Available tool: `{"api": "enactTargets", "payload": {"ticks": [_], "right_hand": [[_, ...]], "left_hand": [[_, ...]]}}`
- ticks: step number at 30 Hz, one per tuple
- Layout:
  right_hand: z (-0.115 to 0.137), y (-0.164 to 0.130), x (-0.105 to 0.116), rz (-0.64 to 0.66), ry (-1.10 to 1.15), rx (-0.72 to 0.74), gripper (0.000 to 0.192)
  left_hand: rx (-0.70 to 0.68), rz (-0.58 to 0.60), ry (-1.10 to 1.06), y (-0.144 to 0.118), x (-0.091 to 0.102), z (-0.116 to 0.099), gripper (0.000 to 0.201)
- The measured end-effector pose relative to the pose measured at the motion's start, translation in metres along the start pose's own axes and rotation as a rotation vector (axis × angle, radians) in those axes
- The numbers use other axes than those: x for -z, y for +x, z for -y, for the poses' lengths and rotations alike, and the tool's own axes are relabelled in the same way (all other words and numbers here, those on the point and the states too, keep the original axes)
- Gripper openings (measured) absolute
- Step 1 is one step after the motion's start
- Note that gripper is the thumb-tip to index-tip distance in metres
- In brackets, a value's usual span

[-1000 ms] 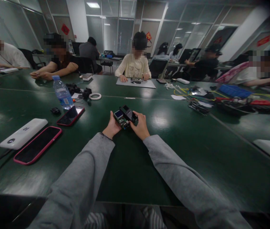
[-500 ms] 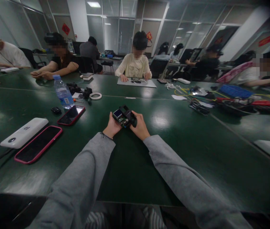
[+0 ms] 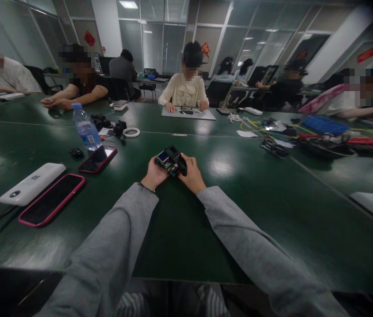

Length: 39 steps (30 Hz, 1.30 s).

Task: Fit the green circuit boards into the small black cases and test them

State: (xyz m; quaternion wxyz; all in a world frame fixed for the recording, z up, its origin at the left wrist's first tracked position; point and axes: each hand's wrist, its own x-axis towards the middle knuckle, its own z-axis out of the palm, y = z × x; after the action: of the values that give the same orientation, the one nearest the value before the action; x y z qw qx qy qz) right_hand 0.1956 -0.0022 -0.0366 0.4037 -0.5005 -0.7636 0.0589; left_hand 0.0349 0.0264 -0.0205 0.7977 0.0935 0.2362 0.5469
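A small electronic device, a green circuit board with a little blue screen and a black part on top, is held between both hands just above the dark green table. My left hand grips its left side. My right hand wraps its right side, fingers over the black part. Grey sleeves cover both arms.
To the left lie two red-cased phones, a white power bank, a water bottle, a tape ring and small black parts. Tools and cables crowd the right. Several people sit around the table.
The device has turned slightly in my hands and the black part now sits lower over the board; my right fingers have closed further around it.
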Motion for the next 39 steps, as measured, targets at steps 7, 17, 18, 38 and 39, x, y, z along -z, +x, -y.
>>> {"api": "enactTargets", "payload": {"ticks": [7, 17, 18, 38, 39], "right_hand": [[-0.001, 0.000, 0.000, 0.014, -0.007, -0.012, 0.074], [-0.004, 0.001, -0.001, 0.027, 0.029, -0.016, 0.077], [-0.005, 0.001, -0.001, 0.026, 0.034, -0.015, 0.077], [-0.020, 0.002, -0.012, -0.037, -0.043, -0.071, 0.085], [-0.020, 0.002, -0.012, -0.042, -0.024, -0.089, 0.084]], "left_hand": [[0.019, 0.033, 0.009, 0.001, 0.001, -0.001, 0.028], [0.031, 0.050, 0.035, 0.003, 0.001, 0.000, 0.025], [0.032, 0.048, 0.036, 0.002, 0.001, 0.000, 0.025], [0.010, 0.074, 0.019, 0.003, 0.004, -0.002, 0.034], [0.013, 0.100, 0.017, 0.003, 0.004, -0.002, 0.036]]}}
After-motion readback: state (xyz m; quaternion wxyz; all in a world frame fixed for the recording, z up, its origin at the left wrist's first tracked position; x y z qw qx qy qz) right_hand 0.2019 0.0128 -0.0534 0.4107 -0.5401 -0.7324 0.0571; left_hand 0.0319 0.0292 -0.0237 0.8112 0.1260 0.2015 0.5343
